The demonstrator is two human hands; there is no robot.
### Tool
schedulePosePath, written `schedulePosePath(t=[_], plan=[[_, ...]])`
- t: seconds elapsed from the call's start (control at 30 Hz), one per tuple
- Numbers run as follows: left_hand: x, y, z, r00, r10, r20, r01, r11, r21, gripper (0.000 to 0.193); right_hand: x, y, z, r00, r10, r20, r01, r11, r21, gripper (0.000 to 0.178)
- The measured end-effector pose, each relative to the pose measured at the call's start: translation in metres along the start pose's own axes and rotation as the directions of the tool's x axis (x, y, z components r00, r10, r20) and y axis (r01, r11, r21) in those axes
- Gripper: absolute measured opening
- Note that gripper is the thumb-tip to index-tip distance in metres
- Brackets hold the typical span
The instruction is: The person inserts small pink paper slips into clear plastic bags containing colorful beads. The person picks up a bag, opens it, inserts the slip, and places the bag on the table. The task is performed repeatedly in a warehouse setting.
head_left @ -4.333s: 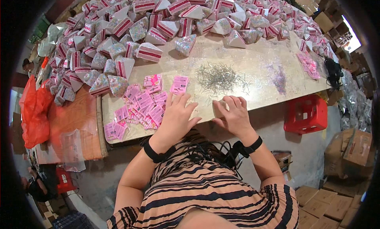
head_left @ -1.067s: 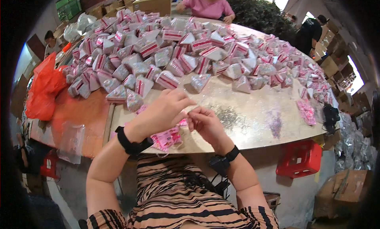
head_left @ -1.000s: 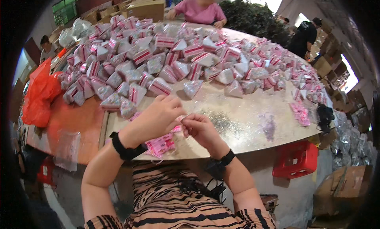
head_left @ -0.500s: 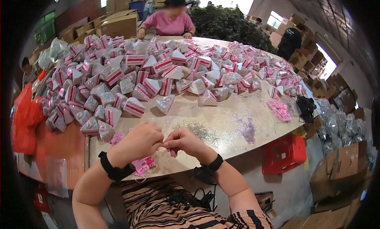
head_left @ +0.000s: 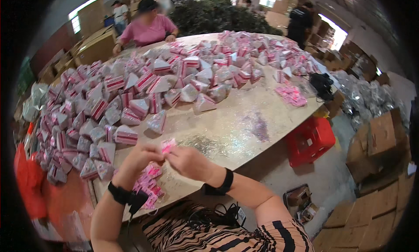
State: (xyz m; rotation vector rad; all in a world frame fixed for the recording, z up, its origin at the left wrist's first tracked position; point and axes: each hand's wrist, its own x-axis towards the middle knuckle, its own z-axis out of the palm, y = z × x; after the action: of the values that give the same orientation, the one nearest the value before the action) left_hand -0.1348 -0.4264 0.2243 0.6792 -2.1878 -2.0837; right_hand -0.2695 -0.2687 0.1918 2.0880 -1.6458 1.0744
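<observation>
Over the near edge of the table my two hands meet with fingers pinched. My right hand (head_left: pixel 188 163) grips a small pink-and-white tag (head_left: pixel 168 144) that sticks up above its fingertips. Right beside it, my left hand (head_left: pixel 144 158) is closed, its fingertips almost touching the tag; what it pinches is hidden. A pile of similar pink tags (head_left: pixel 148 186) lies below my left hand and wrist. Beyond my hands, one cake-slice-shaped piece (head_left: pixel 156 122), glittery white with pink stripes, stands apart from the large heap of such pieces (head_left: pixel 135 84).
Silvery threads (head_left: pixel 198 144) and purple glitter (head_left: pixel 257 126) are scattered on the table (head_left: pixel 227 121). More pink tags (head_left: pixel 290 95) lie near a black cabled object (head_left: pixel 321 86) at right. A red plastic stool (head_left: pixel 310 141) stands beside the table. Across it sits a person in pink (head_left: pixel 146 27).
A pink tag now shows between my fingers. The view has shifted, so the heap sits further left, and the tag pile by my left wrist is more exposed.
</observation>
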Motion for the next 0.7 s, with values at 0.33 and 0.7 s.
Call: schedulePosePath(t=[0.33, 0.7], plan=[[0.078, -0.023, -0.020, 0.797, 0.415, -0.438, 0.086, 0.641, 0.763, 0.075, 0.004, 0.018, -0.020, 0.968, 0.162, -0.189, -0.154, 0.986, 0.057, 0.014], [0.072, -0.022, -0.004, 0.654, 0.639, -0.405, -0.200, 0.662, 0.722, 0.066, 0.017, 0.037, -0.029, 0.948, 0.273, -0.162, -0.262, 0.961, 0.085, 0.007]])
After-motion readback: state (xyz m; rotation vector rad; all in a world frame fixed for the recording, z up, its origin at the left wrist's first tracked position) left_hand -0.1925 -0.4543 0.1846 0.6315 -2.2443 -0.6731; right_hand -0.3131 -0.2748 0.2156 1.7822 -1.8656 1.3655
